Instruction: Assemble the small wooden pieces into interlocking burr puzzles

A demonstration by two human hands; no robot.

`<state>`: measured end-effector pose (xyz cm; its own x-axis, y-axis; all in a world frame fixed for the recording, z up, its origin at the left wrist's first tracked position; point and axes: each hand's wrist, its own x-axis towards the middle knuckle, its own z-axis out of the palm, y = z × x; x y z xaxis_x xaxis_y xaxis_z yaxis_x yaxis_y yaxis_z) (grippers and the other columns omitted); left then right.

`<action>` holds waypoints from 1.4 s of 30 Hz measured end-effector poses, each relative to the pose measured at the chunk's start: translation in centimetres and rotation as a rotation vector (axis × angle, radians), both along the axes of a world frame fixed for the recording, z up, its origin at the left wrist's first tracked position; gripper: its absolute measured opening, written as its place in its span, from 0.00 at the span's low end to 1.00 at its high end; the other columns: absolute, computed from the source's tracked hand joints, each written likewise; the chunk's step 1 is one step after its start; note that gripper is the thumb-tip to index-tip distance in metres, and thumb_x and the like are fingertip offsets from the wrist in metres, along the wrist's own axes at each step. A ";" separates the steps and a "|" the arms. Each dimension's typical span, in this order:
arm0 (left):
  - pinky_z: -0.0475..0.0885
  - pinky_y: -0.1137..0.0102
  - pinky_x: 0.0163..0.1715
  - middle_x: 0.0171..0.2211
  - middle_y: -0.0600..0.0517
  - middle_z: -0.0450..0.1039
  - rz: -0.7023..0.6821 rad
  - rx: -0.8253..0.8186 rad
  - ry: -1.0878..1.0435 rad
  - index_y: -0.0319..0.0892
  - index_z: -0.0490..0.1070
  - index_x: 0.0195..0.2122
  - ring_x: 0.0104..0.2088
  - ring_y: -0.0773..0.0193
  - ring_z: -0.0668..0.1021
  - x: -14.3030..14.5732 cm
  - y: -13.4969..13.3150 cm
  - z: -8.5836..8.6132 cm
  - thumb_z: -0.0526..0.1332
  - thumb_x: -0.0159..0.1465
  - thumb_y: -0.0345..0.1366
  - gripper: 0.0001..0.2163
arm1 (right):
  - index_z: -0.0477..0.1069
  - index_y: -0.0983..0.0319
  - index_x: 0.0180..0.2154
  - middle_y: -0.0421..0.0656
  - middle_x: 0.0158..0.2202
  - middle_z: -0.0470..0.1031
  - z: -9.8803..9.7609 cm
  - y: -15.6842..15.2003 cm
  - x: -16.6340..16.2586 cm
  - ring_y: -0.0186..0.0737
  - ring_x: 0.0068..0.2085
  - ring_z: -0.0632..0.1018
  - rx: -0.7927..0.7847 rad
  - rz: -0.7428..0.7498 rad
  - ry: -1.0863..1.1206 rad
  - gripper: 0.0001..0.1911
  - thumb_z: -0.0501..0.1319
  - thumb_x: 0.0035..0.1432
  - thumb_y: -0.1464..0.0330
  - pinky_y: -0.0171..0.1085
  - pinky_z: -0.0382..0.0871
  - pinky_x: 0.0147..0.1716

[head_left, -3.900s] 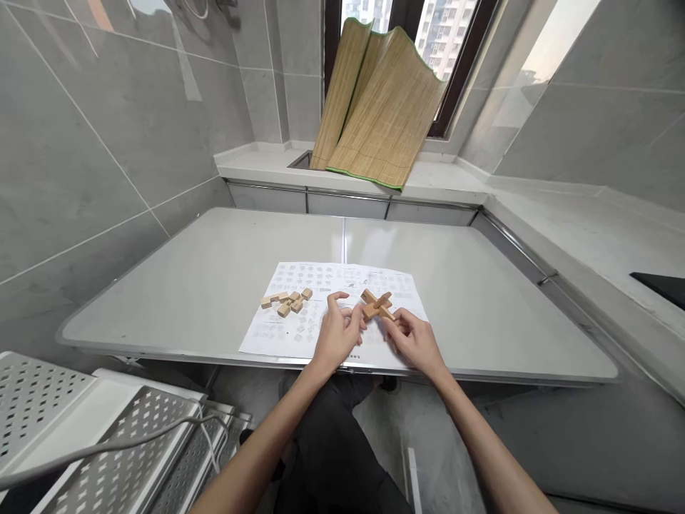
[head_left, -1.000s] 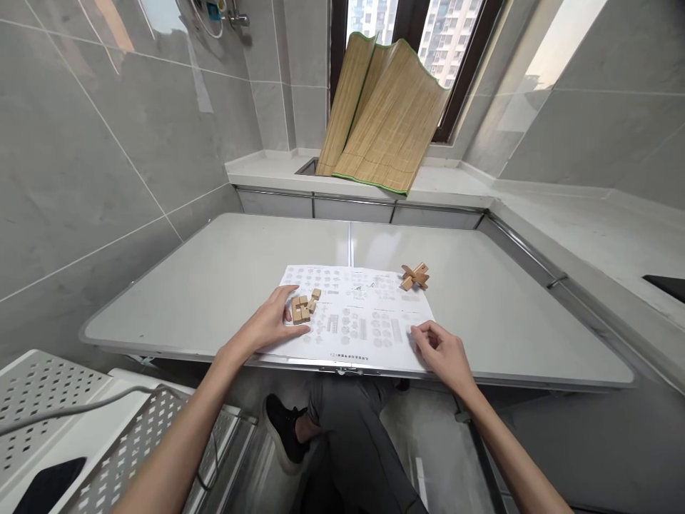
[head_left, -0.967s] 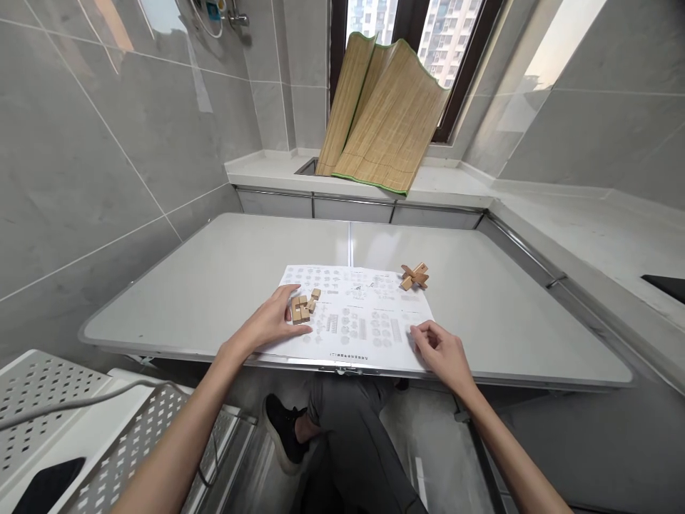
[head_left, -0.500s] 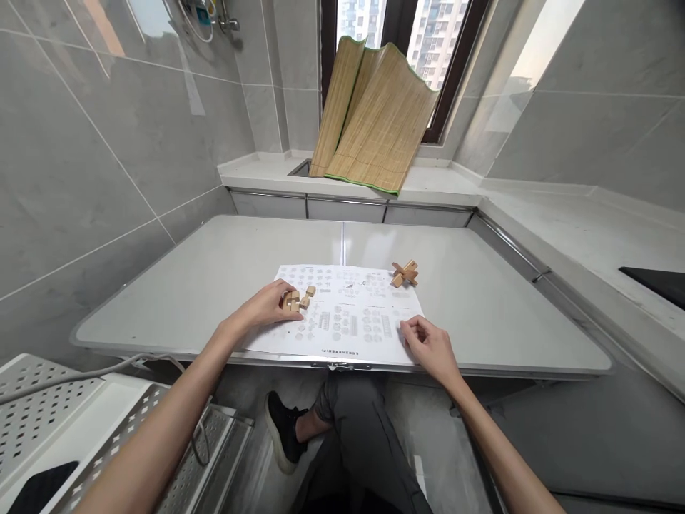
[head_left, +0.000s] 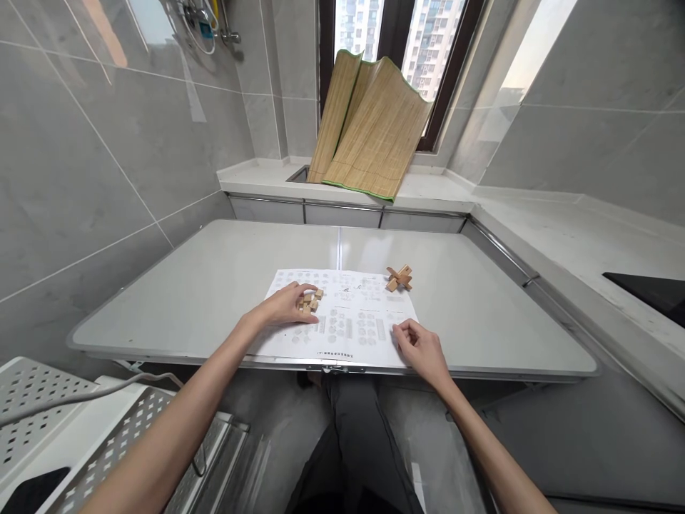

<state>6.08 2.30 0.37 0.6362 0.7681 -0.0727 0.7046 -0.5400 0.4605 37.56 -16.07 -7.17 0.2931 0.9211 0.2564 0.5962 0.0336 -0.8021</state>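
Wooden puzzle blocks (head_left: 310, 301) lay in a small loose cluster on the left half of the printed instruction sheet (head_left: 347, 325), and our left hand (head_left: 286, 308) rested right over them. We had that arm stretched forward from the lower left, wrist low over the paper, palm down. Its fingers curled around the near side of the cluster and touched the pieces, with the thumb set against the near edge; whether any block was truly pinched we could not tell from this angle.

Our right hand (head_left: 420, 346) sat on the lower right corner of the sheet, near the table's front edge. The forearm came up from the lower right, and the fingers were drawn loosely together in a soft curl, fingertips down on the paper, holding nothing.

We saw the assembled wooden cross puzzle (head_left: 399, 278) standing at the sheet's far right corner, well apart from both hands. The sheet lay flat on the grey folding table (head_left: 214, 285), straddling its centre seam. Beyond the table, a rolled bamboo mat (head_left: 369, 135) leaned against the window above the tiled ledge. A perforated metal rack (head_left: 64, 428) stood at lower left.
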 end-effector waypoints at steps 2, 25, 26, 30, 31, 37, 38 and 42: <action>0.71 0.63 0.44 0.52 0.44 0.74 -0.031 -0.027 -0.006 0.48 0.67 0.68 0.46 0.48 0.78 0.8 -0.6 -0.1 0.72 0.52 0.61 0.44 | 0.68 0.58 0.28 0.37 0.21 0.69 0.0 0.0 -0.1 0.37 0.25 0.68 0.001 -0.010 -0.002 0.21 0.57 0.67 0.51 0.34 0.61 0.30; 0.72 0.63 0.41 0.48 0.48 0.71 -0.156 -0.137 -0.317 0.46 0.72 0.60 0.40 0.56 0.75 3.3 -4.8 -1.8 0.74 0.56 0.51 0.33 | 0.75 0.57 0.44 0.39 0.33 0.79 2.5 2.2 -1.4 0.39 0.30 0.77 -0.129 0.215 -0.188 0.11 0.59 0.67 0.59 0.36 0.66 0.32; 0.73 0.62 0.42 0.49 0.48 0.71 -0.140 -0.139 -0.357 0.46 0.72 0.59 0.41 0.56 0.76 3.2 -4.9 -2.0 0.75 0.56 0.49 0.31 | 0.74 0.57 0.46 0.38 0.34 0.79 2.6 2.7 -1.9 0.39 0.30 0.77 -0.128 0.231 -0.203 0.12 0.59 0.67 0.59 0.36 0.67 0.33; 0.76 0.59 0.49 0.56 0.48 0.70 -0.033 -0.204 -0.562 0.48 0.71 0.57 0.42 0.59 0.78 2.9 -6.1 -2.7 0.76 0.56 0.43 0.28 | 0.73 0.56 0.53 0.38 0.35 0.79 2.5 4.3 -3.8 0.39 0.30 0.77 -0.105 0.251 -0.268 0.17 0.63 0.64 0.60 0.38 0.69 0.35; 0.76 0.59 0.50 0.56 0.48 0.70 -0.004 -0.237 -0.609 0.48 0.71 0.57 0.42 0.60 0.79 2.9 -6.6 -2.9 0.76 0.56 0.42 0.29 | 0.73 0.56 0.54 0.38 0.36 0.79 2.4 4.5 -4.2 0.39 0.30 0.77 -0.100 0.247 -0.282 0.18 0.63 0.64 0.60 0.38 0.69 0.35; 0.78 0.59 0.53 0.55 0.47 0.72 0.107 -0.368 -0.781 0.46 0.69 0.58 0.40 0.63 0.80 2.7 -8.4 -3.8 0.77 0.55 0.38 0.30 | 0.76 0.56 0.44 0.37 0.32 0.75 2.3 5.0 -6.1 0.39 0.30 0.74 -0.063 0.189 -0.295 0.11 0.68 0.61 0.59 0.37 0.65 0.32; 0.78 0.58 0.53 0.55 0.47 0.73 0.114 -0.377 -0.791 0.46 0.70 0.57 0.40 0.62 0.80 2.7 -8.5 -3.8 0.77 0.55 0.38 0.30 | 0.76 0.56 0.41 0.37 0.32 0.75 2.2 4.9 -6.3 0.39 0.30 0.73 -0.057 0.185 -0.280 0.10 0.68 0.61 0.59 0.37 0.65 0.32; 0.78 0.59 0.54 0.54 0.48 0.72 0.133 -0.372 -0.812 0.47 0.70 0.57 0.42 0.61 0.81 2.7 -8.6 -3.9 0.77 0.55 0.38 0.30 | 0.76 0.57 0.42 0.38 0.31 0.75 1.6 4.6 -6.1 0.37 0.28 0.72 -0.066 0.154 -0.083 0.13 0.67 0.63 0.55 0.37 0.65 0.31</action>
<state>8.78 -6.29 -3.55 0.5072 0.8558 0.1016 0.1326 -0.1940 0.9720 31.42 -11.43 -5.57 0.1277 0.9690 0.2115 0.6527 0.0785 -0.7535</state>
